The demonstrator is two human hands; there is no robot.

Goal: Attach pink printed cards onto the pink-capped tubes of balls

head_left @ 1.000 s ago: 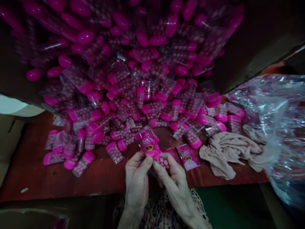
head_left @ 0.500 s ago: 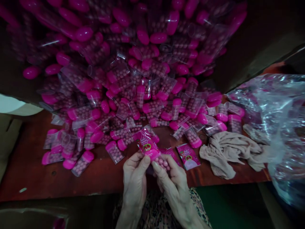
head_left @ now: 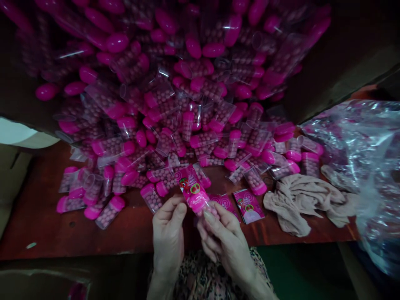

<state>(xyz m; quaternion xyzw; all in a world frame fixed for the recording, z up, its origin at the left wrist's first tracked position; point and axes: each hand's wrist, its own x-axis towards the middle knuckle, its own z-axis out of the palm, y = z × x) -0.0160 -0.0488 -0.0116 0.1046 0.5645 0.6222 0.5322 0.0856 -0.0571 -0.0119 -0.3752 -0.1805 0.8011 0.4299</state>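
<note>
A clear container of pink balls with a printed pink label [head_left: 194, 192] is pinched at its lower end by my right hand [head_left: 220, 229]. My left hand [head_left: 170, 227] is just left of the label, its thumb and index finger closed together; whether they hold anything is too small to tell. Right of my right hand, a stack of pink printed labels [head_left: 249, 206] lies on the reddish-brown table [head_left: 131, 233], and more labels [head_left: 223, 202] lie partly hidden behind that hand. A capped container of balls [head_left: 151, 198] rests on the table by my left hand.
A large heap of pink-capped containers [head_left: 187, 125] spills onto the table from between dark side walls. A crumpled beige cloth [head_left: 293, 202] and clear plastic wrap [head_left: 375, 166] lie at the right. Several containers [head_left: 108, 212] sit at the left.
My left hand has moved left, away from the container and its label. My right hand still holds the container, which now shows more of its label. The view has shifted slightly.
</note>
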